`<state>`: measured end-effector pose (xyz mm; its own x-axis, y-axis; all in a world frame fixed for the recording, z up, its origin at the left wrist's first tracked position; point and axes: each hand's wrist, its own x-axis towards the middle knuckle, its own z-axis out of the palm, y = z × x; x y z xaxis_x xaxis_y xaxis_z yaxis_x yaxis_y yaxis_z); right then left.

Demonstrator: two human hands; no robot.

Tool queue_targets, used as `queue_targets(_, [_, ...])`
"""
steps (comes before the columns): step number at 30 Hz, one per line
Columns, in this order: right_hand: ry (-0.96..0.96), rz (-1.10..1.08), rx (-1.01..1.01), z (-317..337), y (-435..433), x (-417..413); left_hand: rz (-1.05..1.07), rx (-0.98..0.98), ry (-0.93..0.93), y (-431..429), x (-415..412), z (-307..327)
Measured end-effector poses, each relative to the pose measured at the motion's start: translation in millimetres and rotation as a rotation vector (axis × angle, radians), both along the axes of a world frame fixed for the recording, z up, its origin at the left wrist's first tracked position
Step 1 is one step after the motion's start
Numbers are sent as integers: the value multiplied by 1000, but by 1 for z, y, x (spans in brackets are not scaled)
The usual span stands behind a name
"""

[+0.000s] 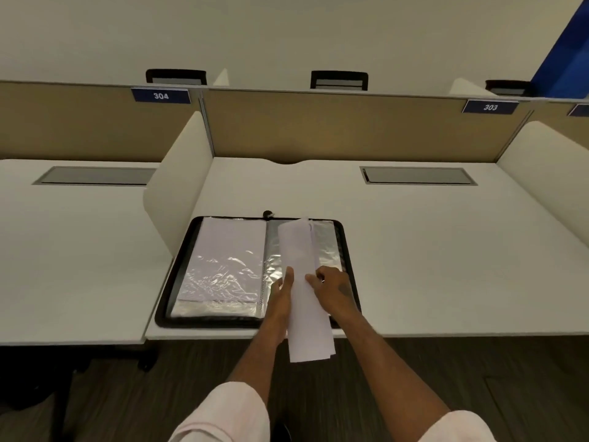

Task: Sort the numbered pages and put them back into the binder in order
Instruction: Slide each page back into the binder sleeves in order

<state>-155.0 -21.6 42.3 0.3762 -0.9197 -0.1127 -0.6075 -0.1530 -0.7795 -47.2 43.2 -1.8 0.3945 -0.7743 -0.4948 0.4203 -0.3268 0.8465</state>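
Open black zip binder with glossy plastic sleeves point(223, 269) lies flat at white desk point(414, 250) near edge. Left hand point(282, 295) and right hand point(333, 290) pinch sheaf of white paper pages point(302, 282) over binder's right half; long axis runs away from the person, far end curling over.

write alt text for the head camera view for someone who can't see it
A person's left hand and right hand hold a stack of white pages over an open black binder of clear plastic sleeves, lying on a white desk.
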Motion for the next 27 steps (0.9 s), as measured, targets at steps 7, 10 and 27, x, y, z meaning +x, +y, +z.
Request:
queue_targets(7, [123, -71, -124, -2, 26, -28, -243, 281, -786, 30, 41, -6])
queue_targets(10, [156, -95, -149, -6, 31, -36, -512, 282, -1060, 31, 54, -16])
queue_targets(27, [329, -202, -197, -7, 43, -42, -784, 104, -1505, -5, 43, -57])
